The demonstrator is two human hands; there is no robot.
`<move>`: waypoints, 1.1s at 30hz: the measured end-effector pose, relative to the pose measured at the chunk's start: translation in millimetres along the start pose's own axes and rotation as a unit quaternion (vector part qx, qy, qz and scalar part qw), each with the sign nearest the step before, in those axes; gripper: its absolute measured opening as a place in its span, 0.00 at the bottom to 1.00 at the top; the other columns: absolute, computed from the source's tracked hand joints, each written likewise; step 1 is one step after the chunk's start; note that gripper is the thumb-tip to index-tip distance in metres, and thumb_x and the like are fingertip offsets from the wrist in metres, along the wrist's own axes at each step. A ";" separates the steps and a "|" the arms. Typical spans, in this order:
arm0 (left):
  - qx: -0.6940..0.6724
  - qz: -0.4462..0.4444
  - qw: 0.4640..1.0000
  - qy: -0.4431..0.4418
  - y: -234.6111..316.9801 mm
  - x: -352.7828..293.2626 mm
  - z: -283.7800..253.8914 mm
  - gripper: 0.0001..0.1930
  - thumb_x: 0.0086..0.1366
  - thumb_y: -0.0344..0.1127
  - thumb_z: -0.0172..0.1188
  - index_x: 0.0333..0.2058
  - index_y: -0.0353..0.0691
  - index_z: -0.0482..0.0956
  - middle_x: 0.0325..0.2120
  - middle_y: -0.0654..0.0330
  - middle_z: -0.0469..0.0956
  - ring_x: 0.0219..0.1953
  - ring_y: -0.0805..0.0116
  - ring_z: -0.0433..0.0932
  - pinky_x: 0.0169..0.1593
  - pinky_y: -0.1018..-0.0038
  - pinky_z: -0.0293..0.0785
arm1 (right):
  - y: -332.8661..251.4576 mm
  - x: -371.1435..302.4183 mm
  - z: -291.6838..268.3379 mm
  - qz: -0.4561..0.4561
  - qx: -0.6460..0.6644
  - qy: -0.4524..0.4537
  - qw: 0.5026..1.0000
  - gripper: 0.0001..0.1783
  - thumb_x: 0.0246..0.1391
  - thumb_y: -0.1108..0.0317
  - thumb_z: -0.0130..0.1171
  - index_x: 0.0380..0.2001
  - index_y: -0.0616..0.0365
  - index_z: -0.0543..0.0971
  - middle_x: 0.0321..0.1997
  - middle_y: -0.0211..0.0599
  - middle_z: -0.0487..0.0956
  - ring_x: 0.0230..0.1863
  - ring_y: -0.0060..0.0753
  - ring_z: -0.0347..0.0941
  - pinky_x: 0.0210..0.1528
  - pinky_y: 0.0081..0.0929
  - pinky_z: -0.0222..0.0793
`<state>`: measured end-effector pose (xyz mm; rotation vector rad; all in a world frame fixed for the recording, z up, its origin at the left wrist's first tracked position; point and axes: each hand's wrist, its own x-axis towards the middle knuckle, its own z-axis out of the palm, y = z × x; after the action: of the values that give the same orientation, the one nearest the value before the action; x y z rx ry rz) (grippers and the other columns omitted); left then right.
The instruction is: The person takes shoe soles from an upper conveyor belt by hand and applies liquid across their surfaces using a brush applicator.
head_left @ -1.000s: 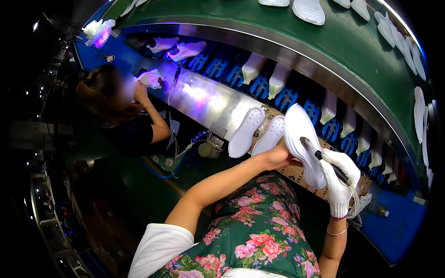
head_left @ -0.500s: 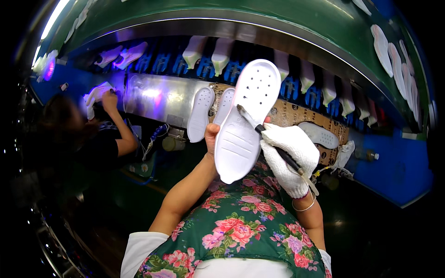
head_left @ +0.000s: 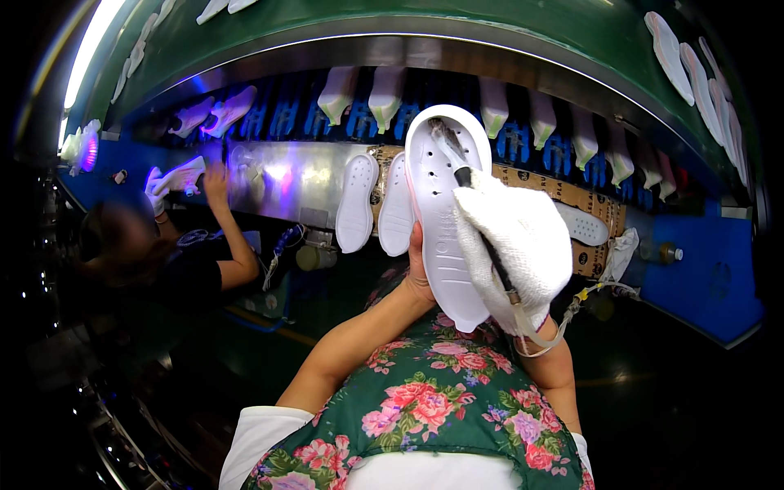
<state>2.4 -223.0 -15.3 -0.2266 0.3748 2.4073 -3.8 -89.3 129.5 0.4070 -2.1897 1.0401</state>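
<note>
A white shoe sole (head_left: 445, 273) with small holes at its far end is held up in front of me. My bare left hand (head_left: 418, 265) grips it by its left edge; part of that hand is hidden behind the sole. In a white knit glove, my right hand (head_left: 514, 245) is closed round a brush (head_left: 495, 265) with a dark handle. The brush's bristles touch the inner face of the sole near the far end, among the holes. A clear thin tube runs from the brush's handle end past my wrist.
Two white soles (head_left: 357, 204) lie on the metal and cardboard-covered bench (head_left: 278, 180); another grey-white sole (head_left: 584, 224) lies to the right. Beyond stands a row of hanging shoe uppers (head_left: 493, 106) under a green conveyor (head_left: 392, 18). At left a co-worker's arm (head_left: 233, 237) reaches toward a shoe.
The brush has moved from the middle of the sole up to its far end. The sole has turned slightly, and my left hand sits further right. The co-worker's hand has shifted.
</note>
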 end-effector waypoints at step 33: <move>-0.094 -0.007 0.984 -0.154 24.4 30.3 0.6 0.59 0.54 0.86 0.45 0.69 0.38 0.58 0.60 0.42 0.70 0.60 0.42 0.73 0.62 0.46 0.72 | -1.0 -31.2 12.8 0.020 0.041 -0.035 0.998 0.17 0.44 0.79 0.69 0.41 0.59 0.86 0.44 0.44 0.85 0.45 0.44 0.83 0.47 0.36 0.76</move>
<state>-36.5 -222.2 -17.6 0.0617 0.0044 2.4149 13.8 -100.0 102.8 0.4425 -2.2302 1.1562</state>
